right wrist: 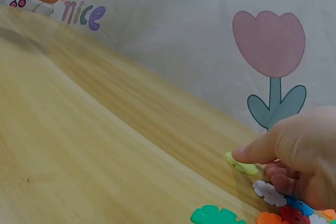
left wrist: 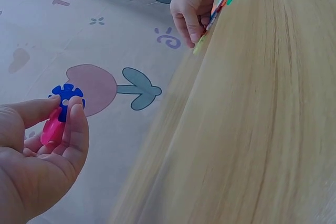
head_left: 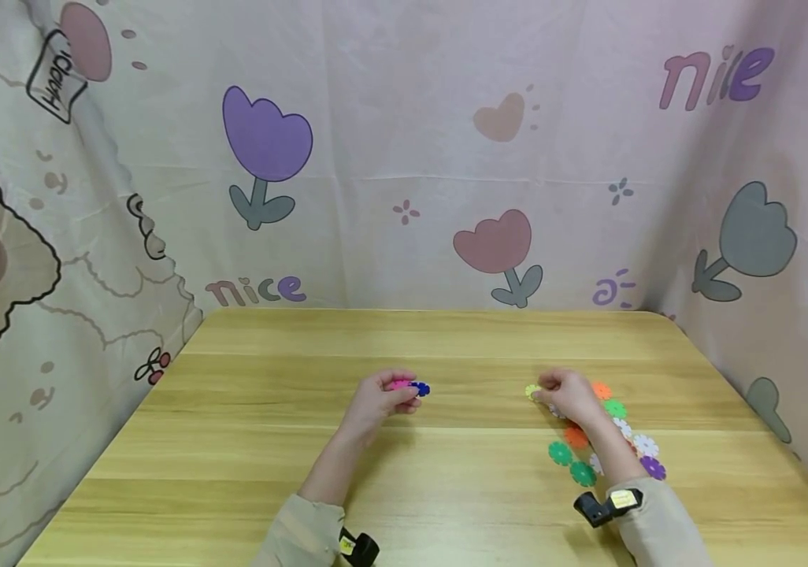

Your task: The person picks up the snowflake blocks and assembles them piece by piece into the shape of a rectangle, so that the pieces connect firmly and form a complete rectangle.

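Observation:
My left hand (head_left: 373,408) is raised over the middle of the table, pinching a blue snowflake disc (left wrist: 62,93) and a pink snowflake disc (left wrist: 51,127) between thumb and fingers. The two discs meet at an angle and look joined, though the fingers hide part of the joint. On the right, my right hand (head_left: 572,396) is low over the scattered pieces. Its thumb and curled fingers pinch a yellow snowflake disc (right wrist: 244,168) near the tabletop. Just beside those fingers lies a white disc (right wrist: 269,193), with blue and red ones partly hidden under the hand.
Several more discs lie under and around the right forearm: green (head_left: 583,473), orange (head_left: 602,390), purple (head_left: 653,467) and white (head_left: 646,445). The wooden table (head_left: 234,457) ends at a patterned cloth (head_left: 376,118) behind and at both sides.

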